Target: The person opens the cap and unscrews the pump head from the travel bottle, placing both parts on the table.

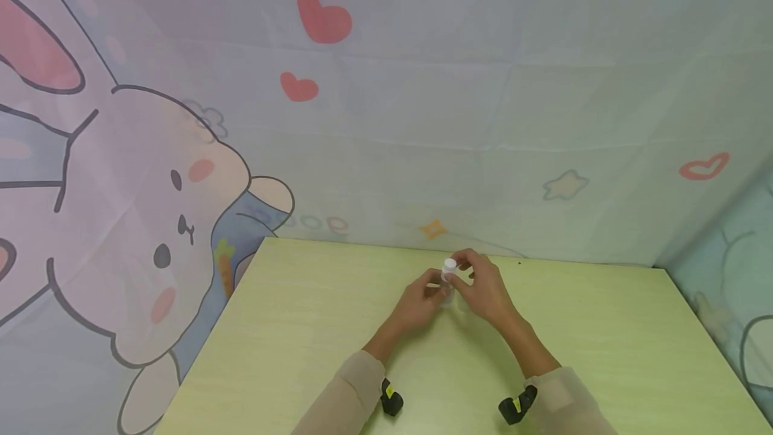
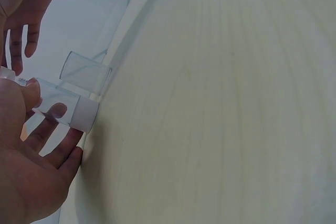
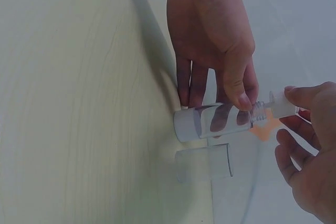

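Note:
A clear pump bottle (image 3: pixel 226 120) with a white base stands upright on the table. Its body is held between the thumb and fingers of my left hand (image 1: pixel 419 302). My right hand (image 1: pixel 488 289) pinches the white pump head (image 3: pixel 283 105) above the bottle. In the right wrist view the threaded neck (image 3: pixel 258 113) shows bare below the pump head. A clear open-topped cover (image 3: pixel 205 162) stands beside the bottle, touched by neither hand. Fingers partly hide the bottle in the head view.
The pale wooden table (image 1: pixel 314 327) ends at a printed cloth backdrop (image 1: pixel 423 119) just behind the hands. Black wrist cameras sit at both sleeves, the left camera (image 1: pixel 391 399) and the right camera (image 1: pixel 517 405) above the table.

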`<state>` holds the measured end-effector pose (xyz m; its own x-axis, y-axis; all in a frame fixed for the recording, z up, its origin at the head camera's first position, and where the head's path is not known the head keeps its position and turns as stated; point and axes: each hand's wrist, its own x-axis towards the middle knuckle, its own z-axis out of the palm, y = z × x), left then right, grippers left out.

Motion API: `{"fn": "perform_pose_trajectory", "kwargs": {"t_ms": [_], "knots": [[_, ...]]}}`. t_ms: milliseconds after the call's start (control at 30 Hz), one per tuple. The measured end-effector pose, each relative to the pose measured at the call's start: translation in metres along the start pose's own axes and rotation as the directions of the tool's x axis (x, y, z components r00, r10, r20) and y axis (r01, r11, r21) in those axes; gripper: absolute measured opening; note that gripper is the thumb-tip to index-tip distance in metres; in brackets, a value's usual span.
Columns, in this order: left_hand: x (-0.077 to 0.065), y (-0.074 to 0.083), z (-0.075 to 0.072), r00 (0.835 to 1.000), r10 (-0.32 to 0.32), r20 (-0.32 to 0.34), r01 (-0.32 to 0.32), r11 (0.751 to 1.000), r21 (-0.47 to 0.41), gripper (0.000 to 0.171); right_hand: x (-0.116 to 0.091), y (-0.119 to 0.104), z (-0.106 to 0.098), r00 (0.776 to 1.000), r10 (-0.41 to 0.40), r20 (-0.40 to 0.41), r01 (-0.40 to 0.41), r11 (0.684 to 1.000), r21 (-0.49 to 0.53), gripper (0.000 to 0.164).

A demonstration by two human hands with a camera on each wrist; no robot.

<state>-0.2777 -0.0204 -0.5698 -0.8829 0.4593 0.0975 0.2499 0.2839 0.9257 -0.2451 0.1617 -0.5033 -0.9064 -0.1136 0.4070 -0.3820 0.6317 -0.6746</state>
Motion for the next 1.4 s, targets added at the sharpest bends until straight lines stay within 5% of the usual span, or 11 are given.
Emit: {"fn": "perform_pose_trajectory", "kwargs": {"t_ms": [1400], "knots": [[0.000, 0.000, -0.001, 0.999, 0.029, -0.016, -0.029, 1.000, -0.002, 0.031, 0.001, 0.001, -0.015, 0.999, 0.037, -0.003, -0.037, 0.999, 0.031, 0.035]]}}
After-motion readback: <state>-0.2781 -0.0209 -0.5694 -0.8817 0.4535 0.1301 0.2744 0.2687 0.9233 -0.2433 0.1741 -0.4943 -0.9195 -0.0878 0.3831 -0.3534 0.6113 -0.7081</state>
